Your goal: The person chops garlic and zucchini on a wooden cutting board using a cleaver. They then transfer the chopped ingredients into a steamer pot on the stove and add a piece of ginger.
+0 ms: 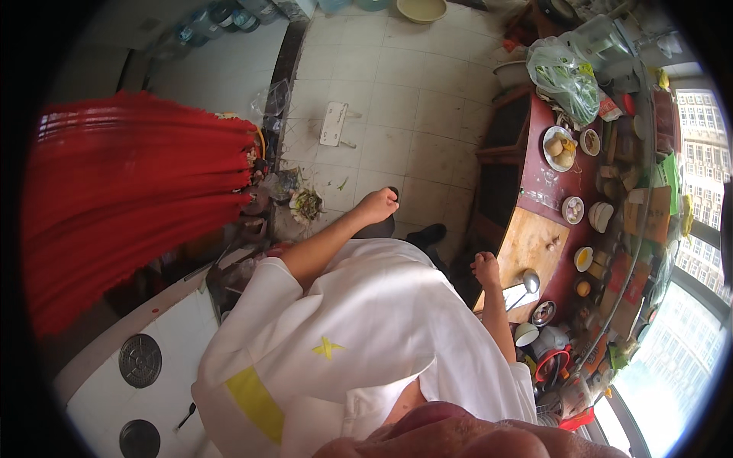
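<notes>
My left hand [379, 206] is loosely curled above the tiled floor, with nothing visible in it. To the right, my right hand [485, 268] is also curled, beside the near edge of a wooden cutting board [524, 240]; no object shows in it. Garlic bulbs or cloves [553, 243] lie on the board. A metal ladle [531, 281] rests there by a cleaver-like blade [522, 297], partly hidden by my right arm. Near the board are a bowl of what looks like garlic [572, 210], a bowl with yellow liquid [583, 259] and a plate of peeled vegetables [559, 149].
A small white stool [334, 124] stands on the floor beyond my left hand. A container of plant scraps [307, 206] is left of it. A red curtain [143, 200] hangs at left. Bagged greens [567, 83] sit on the red table [538, 166]; windows are at right.
</notes>
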Demonstrator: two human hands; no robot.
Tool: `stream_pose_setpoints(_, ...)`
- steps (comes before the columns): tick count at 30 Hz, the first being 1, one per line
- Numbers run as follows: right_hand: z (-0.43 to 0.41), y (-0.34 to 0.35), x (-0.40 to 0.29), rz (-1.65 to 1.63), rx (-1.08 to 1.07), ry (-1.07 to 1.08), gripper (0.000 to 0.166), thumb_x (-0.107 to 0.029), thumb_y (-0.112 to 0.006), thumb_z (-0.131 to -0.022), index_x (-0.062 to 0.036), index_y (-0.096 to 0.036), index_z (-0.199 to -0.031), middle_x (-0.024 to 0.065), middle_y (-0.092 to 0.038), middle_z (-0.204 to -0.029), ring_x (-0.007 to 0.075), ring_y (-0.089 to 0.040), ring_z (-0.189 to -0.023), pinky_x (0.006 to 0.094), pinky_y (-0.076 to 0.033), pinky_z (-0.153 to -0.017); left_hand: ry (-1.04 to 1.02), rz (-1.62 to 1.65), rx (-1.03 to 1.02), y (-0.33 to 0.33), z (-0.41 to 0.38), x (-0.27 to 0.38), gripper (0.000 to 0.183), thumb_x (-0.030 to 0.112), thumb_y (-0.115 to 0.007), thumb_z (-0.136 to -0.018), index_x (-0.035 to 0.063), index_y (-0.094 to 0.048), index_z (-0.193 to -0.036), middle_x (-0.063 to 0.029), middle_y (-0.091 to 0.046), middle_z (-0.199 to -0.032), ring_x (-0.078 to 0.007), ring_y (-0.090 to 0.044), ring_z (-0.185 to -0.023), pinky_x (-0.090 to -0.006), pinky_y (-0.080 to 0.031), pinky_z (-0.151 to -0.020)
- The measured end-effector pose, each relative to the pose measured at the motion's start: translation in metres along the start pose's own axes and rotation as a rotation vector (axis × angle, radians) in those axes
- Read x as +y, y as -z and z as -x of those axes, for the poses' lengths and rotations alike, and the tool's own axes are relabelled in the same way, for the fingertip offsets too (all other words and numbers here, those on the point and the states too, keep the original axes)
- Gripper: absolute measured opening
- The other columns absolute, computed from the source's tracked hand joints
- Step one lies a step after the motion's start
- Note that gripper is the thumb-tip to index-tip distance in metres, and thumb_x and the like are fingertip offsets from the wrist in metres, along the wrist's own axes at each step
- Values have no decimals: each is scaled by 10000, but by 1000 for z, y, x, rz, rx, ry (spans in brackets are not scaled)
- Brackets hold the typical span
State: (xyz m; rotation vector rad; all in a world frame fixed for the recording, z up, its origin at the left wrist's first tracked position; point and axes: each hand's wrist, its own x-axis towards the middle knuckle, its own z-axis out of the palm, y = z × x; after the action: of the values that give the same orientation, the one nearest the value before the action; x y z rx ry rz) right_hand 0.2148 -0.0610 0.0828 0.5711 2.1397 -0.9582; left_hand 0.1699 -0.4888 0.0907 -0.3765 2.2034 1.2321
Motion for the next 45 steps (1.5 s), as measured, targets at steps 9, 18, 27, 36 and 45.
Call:
stream_pose_setpoints(9,7,-19,39,-37,-21,-56,277,-259,-570,-1039,-21,-654,-1153,81,-713,-774,152,-640,-606,307,-518,-540,-28,-25,-26,-16,8,-8,366,267,-699,-932,-1,-656,-1177,-174,-755,-1077,-314,-722,-1030,-398,-559,-919)
stream_pose_setpoints(18,28,-25,72,-66,14,-69,273,-252,-578,-1032,-5,-652,-1123,91,-704,-759,162,-642,-603,316,-526,-550,-50,-77,-53,-19,-10,9,349,251,-713,-951,26,-652,-1211,-147,-756,-1068,-256,-735,-985,-371,-571,-883)
stream_pose_setpoints(27,46,-19,98,-112,60,-82,288,-256,-572,-1032,-4,-660,-1139,98,-718,-778,176,-665,-624,326,-546,-576,-51,-110,-120,-43,-19,36,370,248,-689,-965,15,-641,-1249,-145,-751,-1086,-240,-727,-996,-365,-571,-881)
stream_pose_setpoints(36,58,19,156,-107,103,-152,341,-274,-552,-1026,2,-653,-1201,119,-750,-845,203,-696,-668,361,-577,-632,-59,-180,-194,-104,-11,89,368,280,-689,-958,10,-655,-1206,-158,-742,-1141,-269,-712,-1070,-376,-553,-946)
stream_pose_setpoints(45,66,68,156,-195,113,-140,377,-271,-555,-1010,41,-642,-1204,172,-767,-886,230,-713,-673,372,-577,-640,-121,-189,-211,-166,-17,121,364,278,-693,-960,14,-656,-1208,-154,-751,-1112,-261,-716,-1056,-375,-552,-945)
